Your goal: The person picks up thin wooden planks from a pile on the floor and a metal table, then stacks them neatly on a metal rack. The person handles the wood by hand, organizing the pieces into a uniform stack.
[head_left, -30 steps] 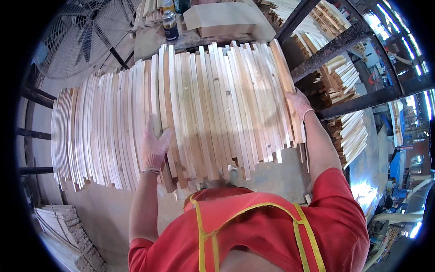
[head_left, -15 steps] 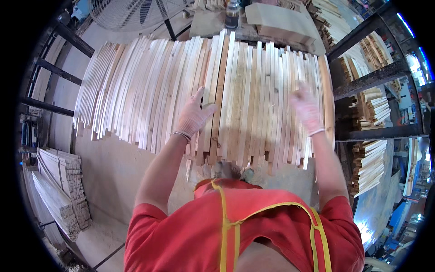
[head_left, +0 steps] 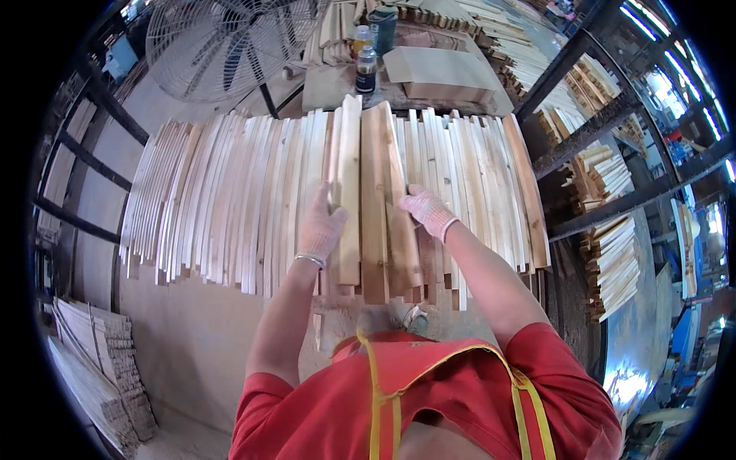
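The person (head_left: pixel 479 387) wears a red short-sleeved shirt (head_left: pixel 571 372) and a lighter red apron (head_left: pixel 429 360) with yellow edging; left hand (head_left: pixel 318 232) and right hand (head_left: pixel 428 211) wear pale knitted gloves

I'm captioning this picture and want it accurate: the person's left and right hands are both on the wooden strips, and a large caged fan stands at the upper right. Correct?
Not quite: the caged fan stands at the upper left, as the head view shows. The left hand and right hand are indeed both on the wooden strips.
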A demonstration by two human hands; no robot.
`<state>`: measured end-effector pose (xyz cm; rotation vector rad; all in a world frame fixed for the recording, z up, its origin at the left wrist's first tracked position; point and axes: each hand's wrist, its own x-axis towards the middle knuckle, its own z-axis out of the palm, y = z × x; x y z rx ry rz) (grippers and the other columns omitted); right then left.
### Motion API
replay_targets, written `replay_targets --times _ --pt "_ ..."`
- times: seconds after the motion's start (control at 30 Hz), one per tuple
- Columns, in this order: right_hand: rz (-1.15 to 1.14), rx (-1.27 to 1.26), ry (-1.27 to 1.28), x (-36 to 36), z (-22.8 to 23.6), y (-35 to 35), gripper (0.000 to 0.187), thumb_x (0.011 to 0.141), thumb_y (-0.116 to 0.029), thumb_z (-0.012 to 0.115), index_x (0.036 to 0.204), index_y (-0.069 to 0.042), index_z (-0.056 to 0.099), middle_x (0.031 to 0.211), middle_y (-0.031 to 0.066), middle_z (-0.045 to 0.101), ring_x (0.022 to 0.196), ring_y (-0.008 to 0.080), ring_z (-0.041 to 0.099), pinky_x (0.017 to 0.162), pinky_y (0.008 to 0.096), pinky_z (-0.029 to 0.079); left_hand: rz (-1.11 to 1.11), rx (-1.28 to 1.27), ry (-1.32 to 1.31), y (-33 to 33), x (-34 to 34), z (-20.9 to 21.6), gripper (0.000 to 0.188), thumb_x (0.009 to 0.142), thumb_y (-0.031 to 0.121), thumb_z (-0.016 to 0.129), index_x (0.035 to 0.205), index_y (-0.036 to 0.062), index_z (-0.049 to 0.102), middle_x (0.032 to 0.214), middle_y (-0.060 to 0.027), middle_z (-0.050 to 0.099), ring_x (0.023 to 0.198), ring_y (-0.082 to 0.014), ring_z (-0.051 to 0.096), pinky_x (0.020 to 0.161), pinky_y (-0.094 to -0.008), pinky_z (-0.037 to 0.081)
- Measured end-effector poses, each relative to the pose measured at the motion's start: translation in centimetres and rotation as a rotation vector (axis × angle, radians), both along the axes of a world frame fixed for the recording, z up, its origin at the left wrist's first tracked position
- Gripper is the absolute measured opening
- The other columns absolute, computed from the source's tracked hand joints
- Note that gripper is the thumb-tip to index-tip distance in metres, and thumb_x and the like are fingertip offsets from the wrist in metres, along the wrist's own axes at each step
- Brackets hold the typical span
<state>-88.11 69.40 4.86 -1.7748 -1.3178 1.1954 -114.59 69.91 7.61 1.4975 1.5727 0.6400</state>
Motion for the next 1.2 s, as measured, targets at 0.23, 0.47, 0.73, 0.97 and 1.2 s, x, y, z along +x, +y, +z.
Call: replay_targets --times 0.23,0.47,0.73,0.97,1.2 --pt "-0.123 0.166 -0.418 10.1 3.5 -3.8 0.045 0.088 -0.034 0.066 0.118 -0.001 0.071 0.118 0.0273 0.072 0.109 0.0428 0.069 0.094 0.0472 0.054 -0.064 0.168 -0.049 -0.3 2.5 4.3 0.074 0.091 0.018 0.067 0.16 0.009 0.043 0.097 -0.014 0.068 0.079 -0.0216 0.065 0.079 -0.0375 0.054" --pt "-0.336 0.145 -0.694 14.4 6.2 -8.0 0.049 0.093 -0.031 0.063 0.134 -0.004 0.062 0.127 0.0288 0.069 0.12 0.0434 0.066 0.104 0.0509 0.05 -0.271 0.301 0.009 -2.7 19.6 2.7 0.077 0.092 0.032 0.066 0.159 0.0029 0.041 0.117 -0.0242 0.072 0.105 -0.0368 0.071 0.094 -0.0441 0.055" --pt "-0.041 0.076 0.1 21.0 5.5 -14.4 0.052 0.093 -0.027 0.063 0.136 0.002 0.059 0.125 0.0237 0.07 0.12 0.0314 0.065 0.107 0.0394 0.049 -0.28 0.03 0.222 -4.8 33.2 1.2 0.098 0.084 0.041 0.076 0.162 0.0018 0.033 0.139 -0.0305 0.064 0.127 -0.0414 0.065 0.106 -0.0456 0.053" --pt "-0.072 0.006 0.241 21.7 4.3 -24.9 0.067 0.094 -0.027 0.068 0.153 -0.003 0.05 0.13 0.0199 0.07 0.116 0.0272 0.068 0.103 0.0372 0.053 -0.292 0.046 0.444 -4.5 37.9 3.0 0.096 0.082 0.041 0.078 0.158 -0.0025 0.039 0.127 -0.0293 0.07 0.121 -0.042 0.068 0.103 -0.0457 0.055" --pt "-0.332 -0.007 0.062 27.1 6.5 -34.4 0.065 0.096 -0.022 0.07 0.157 -0.01 0.048 0.135 0.0141 0.07 0.121 0.0252 0.069 0.106 0.0367 0.053 -0.56 0.212 0.518 -3.8 47.1 -0.1 0.08 0.096 0.053 0.066 0.149 -0.0055 0.051 0.137 -0.0312 0.064 0.132 -0.0436 0.061 0.11 -0.046 0.049"
